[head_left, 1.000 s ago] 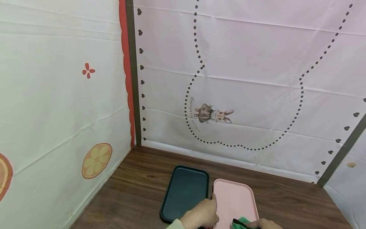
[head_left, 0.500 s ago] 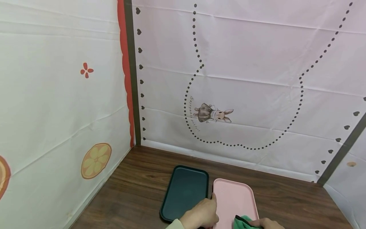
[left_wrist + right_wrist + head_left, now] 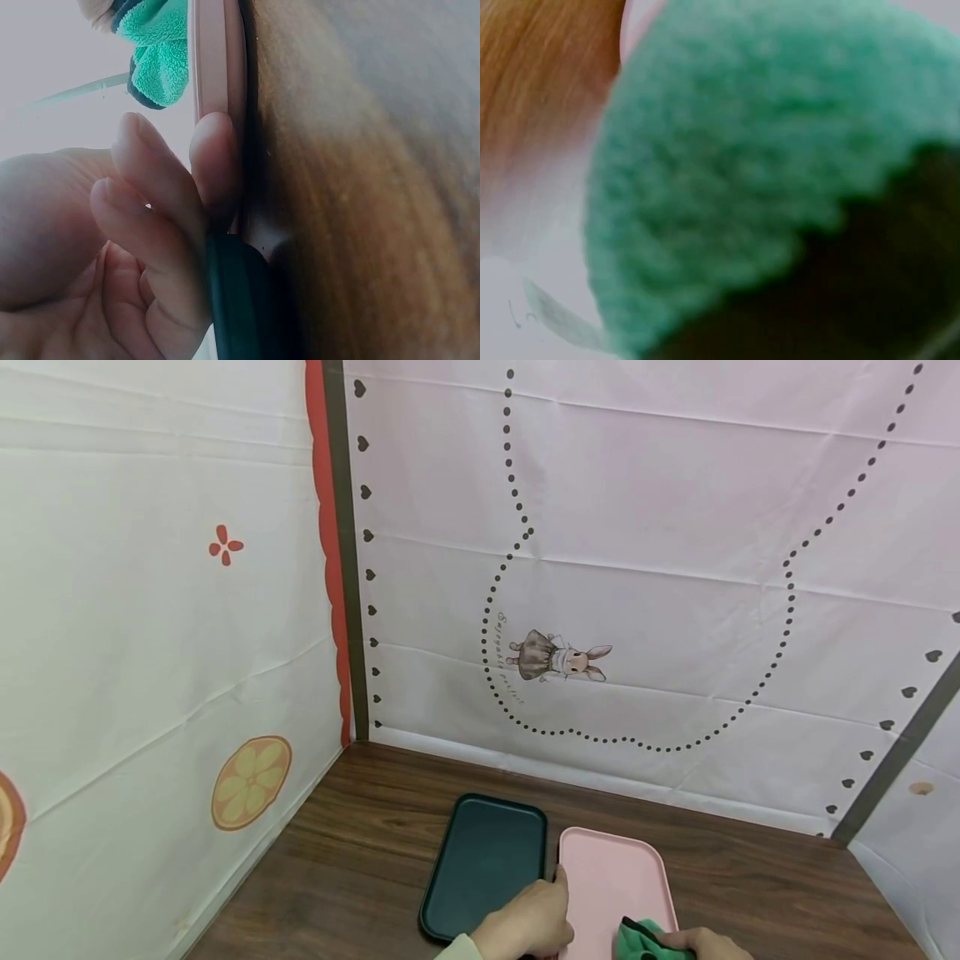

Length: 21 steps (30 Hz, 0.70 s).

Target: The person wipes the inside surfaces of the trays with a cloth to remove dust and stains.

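A pink tray [image 3: 611,868] lies on the wooden table, just right of a dark green tray [image 3: 487,864]. At the pink tray's left edge, my left hand [image 3: 531,920] grips the rim; in the left wrist view a fingertip [image 3: 214,146] lies against the outer side, while the thumb's tip is hidden. My right hand [image 3: 703,942] holds a bunched green cloth [image 3: 645,939] with a dark border over the near right part of the pink tray. Fuzzy green cloth fills most of the right wrist view, where the hand itself cannot be made out.
White printed fabric [image 3: 645,568] hangs behind the table [image 3: 757,877], with another sheet [image 3: 150,635] at the left. The near ends of the pink tray and right hand run out of the head view.
My right hand and the green cloth have shifted slightly right across the pink tray. The left hand and both trays stay where they were.
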{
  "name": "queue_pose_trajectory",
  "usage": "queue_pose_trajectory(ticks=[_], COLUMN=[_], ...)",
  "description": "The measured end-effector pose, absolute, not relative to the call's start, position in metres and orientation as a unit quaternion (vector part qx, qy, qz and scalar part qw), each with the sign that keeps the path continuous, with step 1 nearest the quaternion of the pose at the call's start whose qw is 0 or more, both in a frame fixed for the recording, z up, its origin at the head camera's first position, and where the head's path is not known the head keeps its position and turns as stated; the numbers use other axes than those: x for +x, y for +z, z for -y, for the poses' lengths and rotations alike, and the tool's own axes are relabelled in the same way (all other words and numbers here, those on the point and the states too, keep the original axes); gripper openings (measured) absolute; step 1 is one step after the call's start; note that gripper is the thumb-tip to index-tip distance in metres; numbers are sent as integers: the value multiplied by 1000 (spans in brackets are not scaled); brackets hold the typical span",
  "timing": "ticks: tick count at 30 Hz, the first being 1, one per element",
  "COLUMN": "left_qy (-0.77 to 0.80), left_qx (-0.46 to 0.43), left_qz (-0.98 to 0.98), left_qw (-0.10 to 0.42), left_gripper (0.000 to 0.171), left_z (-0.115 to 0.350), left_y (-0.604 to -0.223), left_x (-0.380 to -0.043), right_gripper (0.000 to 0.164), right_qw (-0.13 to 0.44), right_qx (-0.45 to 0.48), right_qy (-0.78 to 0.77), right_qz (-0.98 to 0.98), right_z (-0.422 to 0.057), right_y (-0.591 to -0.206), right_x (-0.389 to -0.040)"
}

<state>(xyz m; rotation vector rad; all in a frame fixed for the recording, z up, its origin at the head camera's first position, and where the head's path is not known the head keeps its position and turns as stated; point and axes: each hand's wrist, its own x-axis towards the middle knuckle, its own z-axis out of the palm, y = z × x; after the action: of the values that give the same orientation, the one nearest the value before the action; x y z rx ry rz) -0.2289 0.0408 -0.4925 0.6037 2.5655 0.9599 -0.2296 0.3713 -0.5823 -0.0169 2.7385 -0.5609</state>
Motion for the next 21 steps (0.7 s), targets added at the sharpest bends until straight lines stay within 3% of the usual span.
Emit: queue_pose_trajectory(ticks=[8, 16, 21], left_qy=[336, 334, 332], left_qx=[211, 210, 210], left_qz=[-902, -904, -904], left_qw=[171, 168, 170], left_gripper=[79, 79, 79], left_z=[-40, -41, -41], left_y=[-492, -491, -492], left_x=[-228, -229, -229], right_gripper=[54, 60, 64], right_qw=[155, 161, 168], right_qx=[-9, -6, -23], right_qy=[-199, -222, -224], right_qz=[-968, -962, -960], right_z=[-364, -336, -350], right_y=[-564, -517, -531], right_x=[-223, -206, -214])
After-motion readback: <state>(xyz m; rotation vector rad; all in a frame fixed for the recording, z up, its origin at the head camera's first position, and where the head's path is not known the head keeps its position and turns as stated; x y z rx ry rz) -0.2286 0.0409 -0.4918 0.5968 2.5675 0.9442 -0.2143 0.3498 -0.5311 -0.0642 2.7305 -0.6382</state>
